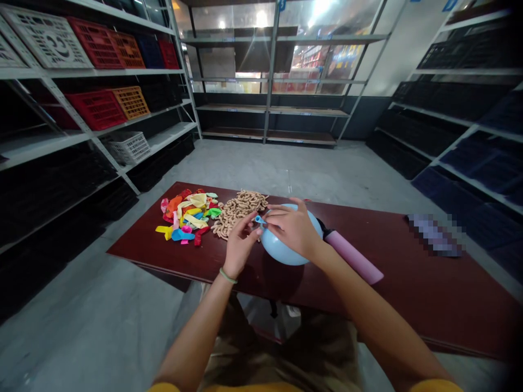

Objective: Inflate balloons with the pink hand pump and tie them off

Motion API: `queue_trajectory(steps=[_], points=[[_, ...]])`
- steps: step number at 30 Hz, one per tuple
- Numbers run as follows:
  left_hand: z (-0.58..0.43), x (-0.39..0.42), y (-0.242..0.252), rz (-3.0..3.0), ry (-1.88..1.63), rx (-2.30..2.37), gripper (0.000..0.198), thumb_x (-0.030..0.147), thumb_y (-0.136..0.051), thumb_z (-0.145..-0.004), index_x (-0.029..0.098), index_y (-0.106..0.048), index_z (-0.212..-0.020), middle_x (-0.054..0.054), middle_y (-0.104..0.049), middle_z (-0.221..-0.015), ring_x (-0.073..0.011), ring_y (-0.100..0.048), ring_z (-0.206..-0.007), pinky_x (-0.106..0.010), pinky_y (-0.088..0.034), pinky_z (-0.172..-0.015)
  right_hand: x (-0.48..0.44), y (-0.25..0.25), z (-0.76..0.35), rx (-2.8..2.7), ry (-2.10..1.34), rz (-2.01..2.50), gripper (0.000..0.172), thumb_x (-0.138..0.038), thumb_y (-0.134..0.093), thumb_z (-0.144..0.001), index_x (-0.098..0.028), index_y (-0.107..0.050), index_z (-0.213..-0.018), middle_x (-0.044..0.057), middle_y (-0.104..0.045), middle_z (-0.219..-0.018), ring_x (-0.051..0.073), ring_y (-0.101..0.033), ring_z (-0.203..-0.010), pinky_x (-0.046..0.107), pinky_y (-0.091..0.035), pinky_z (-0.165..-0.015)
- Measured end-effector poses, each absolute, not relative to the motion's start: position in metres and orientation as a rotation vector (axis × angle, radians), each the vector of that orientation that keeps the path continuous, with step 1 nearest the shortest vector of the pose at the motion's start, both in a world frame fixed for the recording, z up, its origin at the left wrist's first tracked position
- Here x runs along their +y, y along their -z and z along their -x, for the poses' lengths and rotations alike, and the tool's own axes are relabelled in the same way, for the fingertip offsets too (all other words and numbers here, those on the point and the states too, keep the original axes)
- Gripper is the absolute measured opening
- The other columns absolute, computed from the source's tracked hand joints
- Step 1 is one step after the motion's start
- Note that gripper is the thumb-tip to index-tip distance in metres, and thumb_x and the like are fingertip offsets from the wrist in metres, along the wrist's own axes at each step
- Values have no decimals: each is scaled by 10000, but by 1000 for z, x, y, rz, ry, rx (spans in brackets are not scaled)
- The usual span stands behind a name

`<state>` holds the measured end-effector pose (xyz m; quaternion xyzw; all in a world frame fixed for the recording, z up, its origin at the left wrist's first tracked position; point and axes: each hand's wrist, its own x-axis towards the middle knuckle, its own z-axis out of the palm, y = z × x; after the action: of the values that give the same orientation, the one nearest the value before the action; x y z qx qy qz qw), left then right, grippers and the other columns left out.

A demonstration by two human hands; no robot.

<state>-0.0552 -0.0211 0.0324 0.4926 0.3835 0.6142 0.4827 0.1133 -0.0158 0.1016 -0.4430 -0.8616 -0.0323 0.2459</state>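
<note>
Blue balloon (281, 252) is blown up round here, held over the middle of the dark red table (408, 294), with its neck (260, 220) pointed left between the hands. From the left: a messy pile of flat balloons (190, 215) in all sorts of colours is heaped on the table, and right beside it a mound of tan curly pieces (237, 211) — what they're made of can't be told. Next comes the left hand (239, 245), green band (227, 276) on the wrist, thumb and fingers curled narrow by the neck; whether a firm grip is had there can't be told. The right hand (297, 226) is laid over the balloon, fingertips brought in narrow on the neck, so that's where it looks held. Just past it a pink cylinder (355, 257) with a black end is seen, and a pixelated thing (435, 234) well apart, near the right end.

For working that neck, imo, the pinch is best made snug right where neck meets body, so no air gets lost. The lip should be stretched gently — nails kept off — and the round part shouldn't be squeezed by the palm.
</note>
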Motion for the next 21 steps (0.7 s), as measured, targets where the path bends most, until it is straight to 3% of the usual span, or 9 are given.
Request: queue_trajectory(steps=[3,6,11,15,21], points=[[46,-15,-48,-1195,-1528,894,256,271,-775,-744,207,-770,-992,-59,-695,-969,-185,-612,-893,-284,-480,-829,-17,-107,-114,-2366,60,1218,231,-238,-485,-968,-282,-711,-953,-27,-755,-1025,203,-623,-1136,503,-175,-1088],[41,-10,-55,-1100,-1581,875,124,284,-763,-754,176,-755,-813,-46,-698,-859,-175,-615,-841,-288,-478,-817,-16,-110,-116,-2369,13,1226,243,-286,-486,-979,-266,-718,-909,-17,-751,-1033,196,-646,-1069,490,-211,-1089],[45,-3,-61,-1105,-1572,831,122,281,-754,-766,167,-714,-768,-11,-670,-774,-134,-593,-746,-248,-469,-733,-16,-119,-118,-2368,-219,1215,253,-336,-493,-978,-238,-700,-1086,26,-715,-1169,211,-598,-1169,444,-290,-1101],[73,7,-67,-1104,-1597,845,161,294,-772,-754,158,-688,-738,-2,-649,-735,-119,-578,-711,-230,-465,-705,-14,-133,-128,-2266,-369,1179,409,-437,-511,-956,-229,-605,-1295,48,-627,-1335,227,-554,-1254,401,-400,-1069],[160,24,-77,-889,-1714,937,229,296,-811,-691,153,-632,-698,31,-583,-624,-77,-512,-554,-184,-418,-541,12,-91,-148,-1783,-501,1430,394,-396,-354,-1003,-247,-612,-1260,52,-711,-1157,196,-653,-1076,376,-488,-953]])
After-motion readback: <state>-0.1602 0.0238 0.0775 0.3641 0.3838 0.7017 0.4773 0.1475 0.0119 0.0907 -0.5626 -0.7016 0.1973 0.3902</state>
